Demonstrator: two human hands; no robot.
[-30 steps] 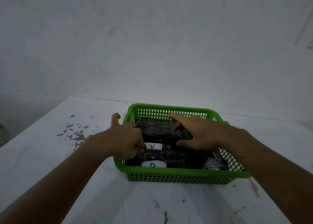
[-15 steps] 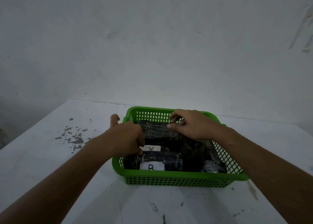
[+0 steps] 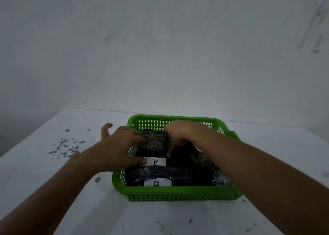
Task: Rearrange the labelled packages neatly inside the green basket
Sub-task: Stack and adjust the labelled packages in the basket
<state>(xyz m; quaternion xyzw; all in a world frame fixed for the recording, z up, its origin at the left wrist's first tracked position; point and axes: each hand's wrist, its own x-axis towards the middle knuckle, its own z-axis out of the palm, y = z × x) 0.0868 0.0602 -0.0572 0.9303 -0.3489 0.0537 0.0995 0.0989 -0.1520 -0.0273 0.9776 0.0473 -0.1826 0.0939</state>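
Head view: both hands were inside the green basket [image 3: 178, 193], working on the black-wrapped packages. Left hand [image 3: 118, 148] reached over the basket's left wall, fingers spread and not closed on anything; its thumb tip pressed the left edge of the white label marked "A" [image 3: 156, 161], and the upper fingers lay on the left end of the far package [image 3: 154, 140]. One finger stuck up outside the basket, clear of everything. Right hand [image 3: 179, 133] was curled over the right end of the same far package, one finger pointing down and touching the dark wrap just right of the "A" label. Whether it actually pinched the wrap or only pressed on it, couldn't tell.

Far package lay across the back of the basket, glossy wrap. Near package [image 3: 160, 175] lay along the front wall, with a white label marked "B" [image 3: 157, 183] partly cut off by the rim. More black-wrapped bulk [image 3: 201, 165] filled the right side under the right forearm; count and labels there unreadable. A wrinkled bit of wrap showed at the front right corner.

Basket sat on the white table [image 3: 53, 190], towards its far edge, near a grey wall [image 3: 160, 48]. Dark paint-like specks [image 3: 67, 145] were scattered on the table to the left of the left hand, a few more marks along the front.
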